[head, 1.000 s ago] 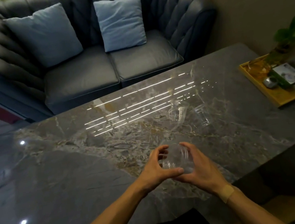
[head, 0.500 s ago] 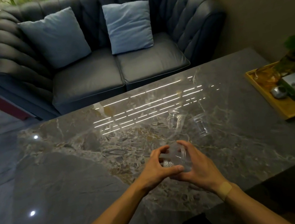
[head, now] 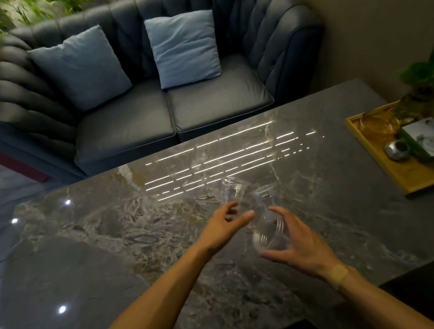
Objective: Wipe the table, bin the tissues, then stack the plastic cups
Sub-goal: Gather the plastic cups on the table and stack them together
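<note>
On the dark marble table (head: 112, 259), my right hand (head: 299, 244) holds a clear plastic cup (head: 269, 233) on its side, rim toward me; whether more cups are nested in it I cannot tell. Two more clear cups stand just beyond: one (head: 231, 191) on the left, and one (head: 264, 195) right behind the held cup. My left hand (head: 224, 225) is off the held cup, fingers apart, with its fingertips close to the base of the left standing cup. No tissues are in view.
A wooden tray (head: 404, 185) at the table's right end carries a small box, a metal object and glassware, with a potted plant (head: 431, 75) behind it. A dark blue sofa (head: 150, 118) with two cushions stands past the table's far edge.
My left hand has let go of the held cup and moved forward toward the left standing cup. My right hand has carried the cup forward and to the right. The camera has tilted up.
</note>
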Available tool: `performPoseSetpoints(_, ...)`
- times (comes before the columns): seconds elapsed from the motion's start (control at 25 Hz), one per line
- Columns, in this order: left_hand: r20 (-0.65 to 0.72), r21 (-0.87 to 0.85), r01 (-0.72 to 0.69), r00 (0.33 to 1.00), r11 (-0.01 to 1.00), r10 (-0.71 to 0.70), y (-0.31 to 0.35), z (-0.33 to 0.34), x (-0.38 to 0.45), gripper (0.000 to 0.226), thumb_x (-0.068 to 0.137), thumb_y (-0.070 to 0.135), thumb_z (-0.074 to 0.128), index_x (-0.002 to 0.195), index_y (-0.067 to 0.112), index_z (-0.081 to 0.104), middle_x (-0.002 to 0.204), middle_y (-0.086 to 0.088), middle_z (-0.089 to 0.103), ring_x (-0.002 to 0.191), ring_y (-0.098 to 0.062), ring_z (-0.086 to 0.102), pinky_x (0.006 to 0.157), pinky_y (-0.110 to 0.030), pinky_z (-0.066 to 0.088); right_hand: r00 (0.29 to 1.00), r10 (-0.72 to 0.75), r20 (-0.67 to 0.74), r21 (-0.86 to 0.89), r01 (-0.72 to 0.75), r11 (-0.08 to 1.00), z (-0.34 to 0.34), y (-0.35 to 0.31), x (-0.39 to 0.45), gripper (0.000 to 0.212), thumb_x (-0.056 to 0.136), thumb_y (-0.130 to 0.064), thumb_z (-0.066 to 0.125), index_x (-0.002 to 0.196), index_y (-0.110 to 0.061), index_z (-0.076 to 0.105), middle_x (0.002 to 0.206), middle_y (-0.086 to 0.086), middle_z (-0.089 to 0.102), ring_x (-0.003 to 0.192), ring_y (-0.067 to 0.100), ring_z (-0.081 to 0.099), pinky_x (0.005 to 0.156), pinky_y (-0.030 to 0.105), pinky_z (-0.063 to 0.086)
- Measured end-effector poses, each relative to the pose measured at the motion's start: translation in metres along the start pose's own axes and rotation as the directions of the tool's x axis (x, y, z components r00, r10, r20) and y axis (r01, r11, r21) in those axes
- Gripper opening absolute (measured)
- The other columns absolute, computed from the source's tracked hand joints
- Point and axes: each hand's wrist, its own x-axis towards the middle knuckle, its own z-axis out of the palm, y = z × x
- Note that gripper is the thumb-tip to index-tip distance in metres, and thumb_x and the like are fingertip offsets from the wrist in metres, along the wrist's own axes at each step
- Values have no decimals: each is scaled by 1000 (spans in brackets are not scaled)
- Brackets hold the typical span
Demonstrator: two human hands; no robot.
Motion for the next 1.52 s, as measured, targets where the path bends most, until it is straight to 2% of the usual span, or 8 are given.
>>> performPoseSetpoints(0.08,-155,105,9,988,994,8,9,-9,27,81,72,62,74,137,22,46,135,-7,53,108,-14,57,83,-25,50,1000,19,-5,-1,-19,1000,-14,15,-2,101,56,-64,80,138,-43,25,143,-5,45,122,13,49,97,29,44)
performPoseSetpoints(0.2,-287,314,77,958,946,17,20,-21,67,83,75,54,76,142,20,40,145,-12,41,122,-29,51,99,-43,48,999,42,-28,-2,-42,999,-32,33,-8,101,56,-66,80,138,-43,25,142,-5,46,122,14,49,97,29,43)
performPoseSetpoints(0.36,-244,450,171,968,876,-63,30,-19,103,97,75,55,76,150,20,27,155,-17,27,136,-38,38,108,-51,40,997,61,-49,23,-60,998,-51,49,-15,100,54,-71,76,136,-46,24,141,-4,46,117,9,47,95,28,42)
performPoseSetpoints(0.52,-190,670,156,981,726,-36,32,-12,120,96,75,62,71,149,17,29,152,-17,37,133,-39,42,106,-55,42,994,86,-69,26,-84,996,-58,58,-23,99,55,-71,76,136,-48,23,140,-6,46,120,13,49,98,36,47)
performPoseSetpoints(0.68,-199,665,156,980,730,-29,27,-8,127,92,75,58,74,146,16,34,146,-16,47,127,-37,50,102,-50,46,991,99,-88,29,-97,995,-59,65,-30,99,55,-71,76,136,-47,24,140,-8,47,122,12,49,100,38,47)
performPoseSetpoints(1.0,-289,522,138,957,842,22,19,-16,115,102,73,42,82,152,22,21,151,-18,36,118,-35,55,98,-48,50,994,95,-48,11,-94,995,-53,61,-23,100,54,-75,73,135,-50,21,141,-10,45,122,11,49,99,34,46)
performPoseSetpoints(1.36,-161,403,-123,966,907,203,29,-20,28,103,74,25,81,152,36,14,135,-5,23,106,-18,47,66,-10,48,1000,5,14,-16,-4,1000,-43,41,-7,102,54,-73,75,138,-44,22,142,-5,46,122,14,50,100,37,47)
performPoseSetpoints(1.52,-173,338,-211,944,917,281,35,-4,-13,92,70,33,77,146,42,25,125,6,22,110,-19,45,82,-19,49,1000,-29,6,27,29,999,-36,37,-3,101,53,-69,78,135,-45,25,137,-8,49,118,10,51,95,28,44)
